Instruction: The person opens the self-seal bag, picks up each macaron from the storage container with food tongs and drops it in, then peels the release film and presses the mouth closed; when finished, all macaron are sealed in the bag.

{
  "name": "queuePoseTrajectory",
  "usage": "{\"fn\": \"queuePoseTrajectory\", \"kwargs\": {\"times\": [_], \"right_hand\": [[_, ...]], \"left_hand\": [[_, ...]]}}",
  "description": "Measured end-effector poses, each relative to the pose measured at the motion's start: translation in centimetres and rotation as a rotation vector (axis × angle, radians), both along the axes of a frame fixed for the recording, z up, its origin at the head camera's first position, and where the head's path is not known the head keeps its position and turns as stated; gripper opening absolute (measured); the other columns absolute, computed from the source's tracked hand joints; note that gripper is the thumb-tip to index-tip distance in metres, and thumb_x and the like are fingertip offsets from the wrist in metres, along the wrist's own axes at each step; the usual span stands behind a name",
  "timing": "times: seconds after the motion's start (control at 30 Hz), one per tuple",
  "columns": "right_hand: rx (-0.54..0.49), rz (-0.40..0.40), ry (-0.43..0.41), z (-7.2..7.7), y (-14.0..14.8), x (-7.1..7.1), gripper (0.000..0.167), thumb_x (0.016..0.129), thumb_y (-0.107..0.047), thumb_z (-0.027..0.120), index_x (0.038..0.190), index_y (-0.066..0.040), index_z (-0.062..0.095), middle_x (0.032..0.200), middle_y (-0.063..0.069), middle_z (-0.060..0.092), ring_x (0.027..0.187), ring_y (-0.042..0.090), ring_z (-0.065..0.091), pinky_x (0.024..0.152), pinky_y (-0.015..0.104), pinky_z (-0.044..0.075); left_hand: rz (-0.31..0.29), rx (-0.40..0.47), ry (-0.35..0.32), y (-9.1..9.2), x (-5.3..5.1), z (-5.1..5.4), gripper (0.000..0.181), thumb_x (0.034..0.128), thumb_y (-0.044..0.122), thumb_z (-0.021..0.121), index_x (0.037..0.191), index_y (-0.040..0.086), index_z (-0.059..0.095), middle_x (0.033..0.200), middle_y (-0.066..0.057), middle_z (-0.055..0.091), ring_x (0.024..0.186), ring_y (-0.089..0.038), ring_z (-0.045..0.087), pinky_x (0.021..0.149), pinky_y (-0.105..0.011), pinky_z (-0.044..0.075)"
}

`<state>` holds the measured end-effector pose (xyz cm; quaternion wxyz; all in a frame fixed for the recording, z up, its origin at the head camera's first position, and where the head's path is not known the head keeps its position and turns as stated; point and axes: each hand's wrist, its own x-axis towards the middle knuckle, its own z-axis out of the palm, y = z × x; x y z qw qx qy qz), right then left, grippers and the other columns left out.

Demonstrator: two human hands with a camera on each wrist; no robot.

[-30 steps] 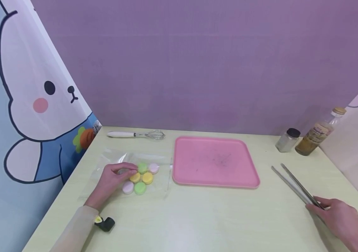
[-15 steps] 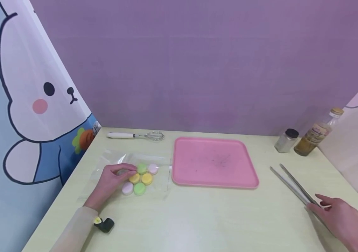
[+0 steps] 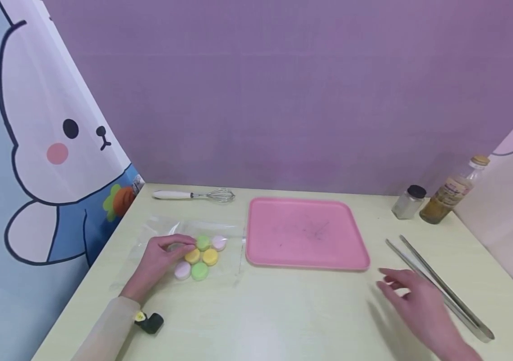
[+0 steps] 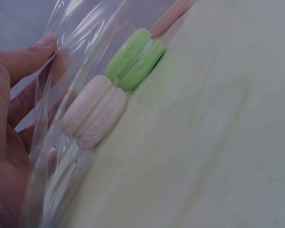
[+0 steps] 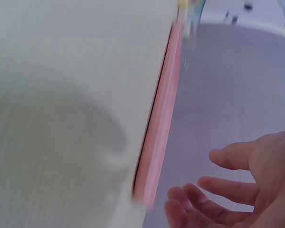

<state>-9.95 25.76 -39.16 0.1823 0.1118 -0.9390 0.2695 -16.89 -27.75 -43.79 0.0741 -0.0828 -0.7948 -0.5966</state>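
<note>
My left hand pinches the film of a clear plastic bag lying at the left of the table. Inside are several macarons, among them a yellow one and a green one. The left wrist view shows thumb and fingers of the left hand on the film, beside a pale macaron and a green macaron. Holding nothing, my right hand is above the table, fingers loosely bent, just left of metal tongs. In the right wrist view, the right hand is near the pink tray.
The pink tray lies mid-table, right of the bag. A whisk rests along the back edge at left. At the back right stand a black-lidded jar and a corked bottle. A purple wall rises behind.
My right hand has let go of the tongs, which now lie on the table, and has moved left toward the tray. The left hand stays at the bag.
</note>
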Motion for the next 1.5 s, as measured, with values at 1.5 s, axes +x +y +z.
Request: {"fn": "queuePoseTrajectory", "kwargs": {"times": [1.5], "right_hand": [[-0.635, 0.442, -0.757, -2.0, -20.9, -0.3, 0.022, 0.090, -0.010, 0.073, 0.106, 0.006, 0.072, 0.084, 0.009, 0.075, 0.075, 0.023, 0.074, 0.072, 0.030, 0.060]], "left_hand": [[-0.156, -0.476, 0.063, 2.0, -6.0, 4.1, 0.023, 0.0963, 0.021, 0.072, 0.117, 0.011, 0.074, 0.115, 0.003, 0.072, 0.119, -0.025, 0.061, 0.104, -0.051, 0.045]]}}
